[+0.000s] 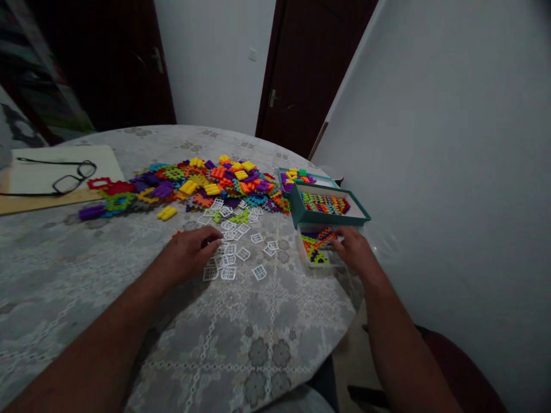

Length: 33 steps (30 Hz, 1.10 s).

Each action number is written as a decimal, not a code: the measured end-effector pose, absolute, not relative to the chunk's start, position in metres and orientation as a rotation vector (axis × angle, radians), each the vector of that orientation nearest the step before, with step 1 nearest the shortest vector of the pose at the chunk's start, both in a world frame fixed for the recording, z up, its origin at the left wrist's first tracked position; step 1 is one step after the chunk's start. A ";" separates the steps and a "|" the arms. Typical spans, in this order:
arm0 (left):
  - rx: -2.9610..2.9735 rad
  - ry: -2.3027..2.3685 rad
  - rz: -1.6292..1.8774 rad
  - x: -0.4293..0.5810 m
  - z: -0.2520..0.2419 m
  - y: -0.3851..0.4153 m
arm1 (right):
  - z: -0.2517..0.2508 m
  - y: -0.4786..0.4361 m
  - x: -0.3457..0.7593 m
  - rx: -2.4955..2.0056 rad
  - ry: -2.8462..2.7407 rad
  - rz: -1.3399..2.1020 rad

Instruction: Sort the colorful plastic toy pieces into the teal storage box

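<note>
My left hand (191, 252) rests beside a scatter of white window-like lattice pieces (230, 249). Its fingers are curled, with a gap between thumb and index finger, and no piece shows in that gap. On the right, my right hand (355, 249) reaches over the rim of a clear plastic container (325, 266). Its thumb and fingers are closed at the end of an orange toothed plastic piece (325, 238). Yellow-green and purple pieces (317, 256) lie in the same container. My fingers hide part of the contents.
A heap of colourful plastic gears and connectors (224, 180) spreads across the table's middle. Behind the container stand a green box (331, 218) with rows of coloured pieces and its shallower lid-like tray (329, 181). Eyeglasses (69, 181) lie on paper (107, 158) at left.
</note>
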<state>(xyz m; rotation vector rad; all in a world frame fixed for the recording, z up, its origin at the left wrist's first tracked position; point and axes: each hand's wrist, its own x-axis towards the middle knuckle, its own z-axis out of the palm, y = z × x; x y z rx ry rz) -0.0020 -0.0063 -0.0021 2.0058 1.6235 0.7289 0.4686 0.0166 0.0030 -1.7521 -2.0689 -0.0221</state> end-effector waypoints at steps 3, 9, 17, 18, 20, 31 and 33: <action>1.965 1.742 0.767 -0.004 0.000 -0.008 | 0.019 0.000 0.431 -1.564 -2.054 -0.025; 1.945 1.928 0.788 -0.010 0.001 -0.007 | 0.038 -0.025 0.318 -1.116 -2.448 0.392; 2.019 1.963 0.699 -0.006 -0.006 -0.008 | 0.016 0.047 0.219 -1.412 -2.644 0.231; 2.028 1.970 0.686 -0.006 -0.006 -0.008 | 0.011 0.056 0.213 -1.468 -2.630 0.191; 2.032 1.984 0.669 -0.006 -0.007 -0.008 | 0.003 0.070 0.206 -1.557 -2.617 0.120; 2.173 1.776 0.670 -0.002 -0.013 -0.011 | -0.001 0.051 0.213 -1.405 -2.663 0.325; 2.221 1.727 0.640 0.002 -0.013 -0.013 | 0.003 0.053 0.210 -1.330 -2.646 0.415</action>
